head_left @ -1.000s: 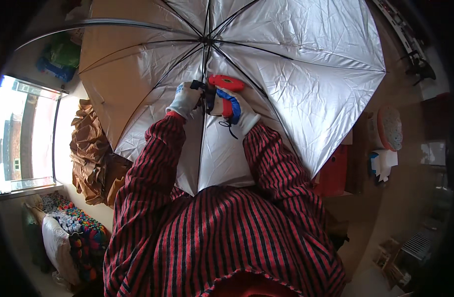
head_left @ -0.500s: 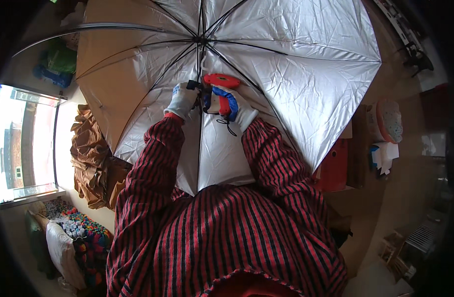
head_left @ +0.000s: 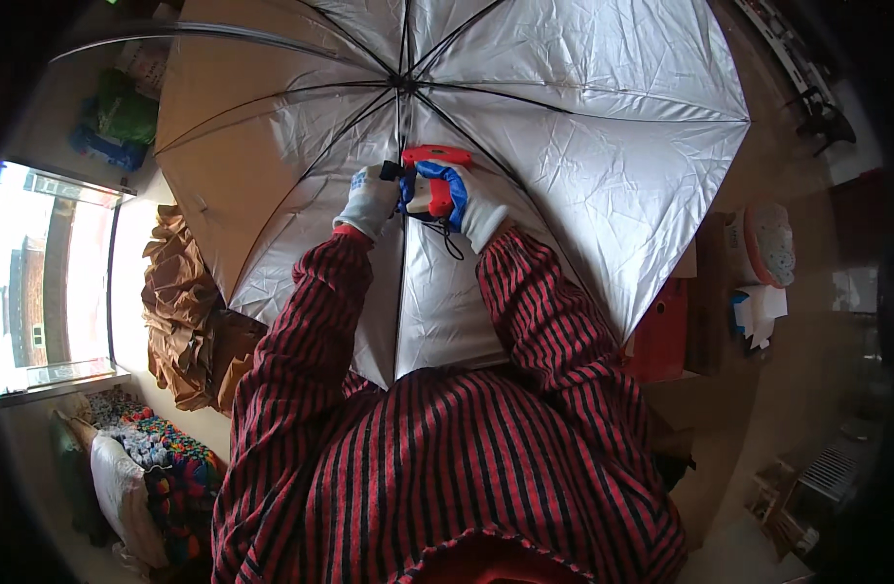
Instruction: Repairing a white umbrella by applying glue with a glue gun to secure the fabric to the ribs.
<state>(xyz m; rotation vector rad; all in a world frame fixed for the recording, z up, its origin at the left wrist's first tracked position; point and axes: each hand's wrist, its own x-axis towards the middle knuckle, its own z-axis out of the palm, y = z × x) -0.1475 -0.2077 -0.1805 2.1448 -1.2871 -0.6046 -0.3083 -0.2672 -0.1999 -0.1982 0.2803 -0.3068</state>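
An opened umbrella [head_left: 603,195], its silver inside towards me, spreads out in front with black ribs meeting at a hub. My left hand [head_left: 366,204], in a white glove, is closed round what looks like the umbrella's black handle [head_left: 392,170]; most of the handle is hidden. My right hand [head_left: 474,206], in a white and blue glove, grips a red handheld tool [head_left: 439,155] right beside the handle. The tool has a red curved body, and a thin black cord loop [head_left: 453,243] dangles below it. Its exact kind does not show.
Crumpled brown paper [head_left: 174,311] lies on the left by a bright window [head_left: 62,282]. Colourful bedding [head_left: 174,457] is at lower left. At right stand a red box [head_left: 658,336], a plastic-covered basin [head_left: 766,243] and a small white box [head_left: 763,310]. The canopy fills the space ahead.
My left hand and the umbrella have shifted slightly right. The red tool has turned a little, so its top part now shows more edge-on. Both hands keep their hold.
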